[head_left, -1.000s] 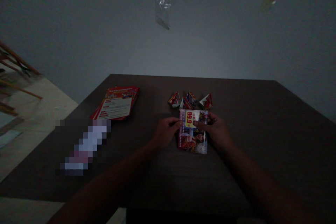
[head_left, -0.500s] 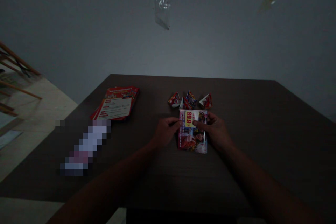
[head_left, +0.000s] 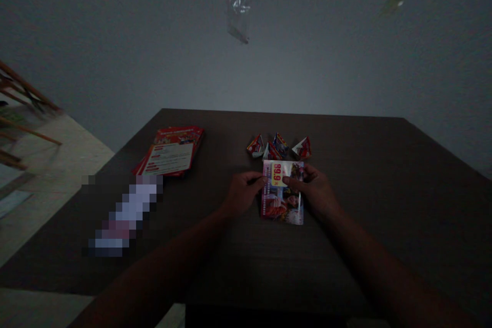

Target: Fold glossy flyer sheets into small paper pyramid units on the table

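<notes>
The table (head_left: 403,179) spans the middle and lower frame, its far edge by the wall (head_left: 338,66) and its near edge across the bottom. The widest room for sideways movement is at right of frame; at left, a pile of leaflets (head_left: 171,156) lies near the slanting side edge. The item below that pile is pixelated and cannot be identified.

The right hand (head_left: 318,193) has its thumb on the printed face, fingers closed at the right edge; the left hand (head_left: 241,193) pinches the left edge between thumb and fingers. Both hold the single leaflet (head_left: 282,206), just below and right of frame centre. Whether it rests on the tabletop cannot be told.

In judgement, an even, light pull from both sides should keep the glossy sheet square. Shifting it toward the bottom of the frame would spare the folded papers (head_left: 272,152) just beyond its top edge.
</notes>
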`<state>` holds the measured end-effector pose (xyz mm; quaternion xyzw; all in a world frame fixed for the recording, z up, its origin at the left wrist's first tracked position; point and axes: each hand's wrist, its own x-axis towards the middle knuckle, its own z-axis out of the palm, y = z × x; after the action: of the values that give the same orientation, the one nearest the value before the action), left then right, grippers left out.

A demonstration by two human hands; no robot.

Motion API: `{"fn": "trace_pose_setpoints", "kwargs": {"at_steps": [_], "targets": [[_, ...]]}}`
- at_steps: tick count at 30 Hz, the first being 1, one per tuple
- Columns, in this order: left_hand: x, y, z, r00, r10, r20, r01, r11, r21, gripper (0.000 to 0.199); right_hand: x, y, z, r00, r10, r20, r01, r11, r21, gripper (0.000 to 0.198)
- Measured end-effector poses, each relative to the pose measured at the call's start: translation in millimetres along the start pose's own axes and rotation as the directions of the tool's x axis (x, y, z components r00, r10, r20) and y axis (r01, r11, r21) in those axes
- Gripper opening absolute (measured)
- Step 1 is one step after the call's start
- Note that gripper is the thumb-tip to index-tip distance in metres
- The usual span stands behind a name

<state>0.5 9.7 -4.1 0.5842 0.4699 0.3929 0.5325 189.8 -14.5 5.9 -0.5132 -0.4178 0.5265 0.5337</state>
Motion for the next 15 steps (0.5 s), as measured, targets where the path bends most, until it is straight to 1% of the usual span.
{"fn": "trace_pose_setpoints", "kwargs": {"at_steps": [10, 15], "targets": [[-0.9, 3.3, 0.9, 1.0, -0.011, -0.01, 0.011, 1.0, 0.008, 0.031, 0.7, -0.2, 0.8, 1.0, 0.002, -0.026, -0.002, 0.999, 0.033, 0.048], [-0.1, 2.3, 1.0, 1.0, -0.007, -0.02, 0.008, 1.0, 0.024, 0.03, 0.5, 0.5, 0.2, 1.0, -0.008, -0.004, 0.008, 1.0, 0.02, 0.042]]}}
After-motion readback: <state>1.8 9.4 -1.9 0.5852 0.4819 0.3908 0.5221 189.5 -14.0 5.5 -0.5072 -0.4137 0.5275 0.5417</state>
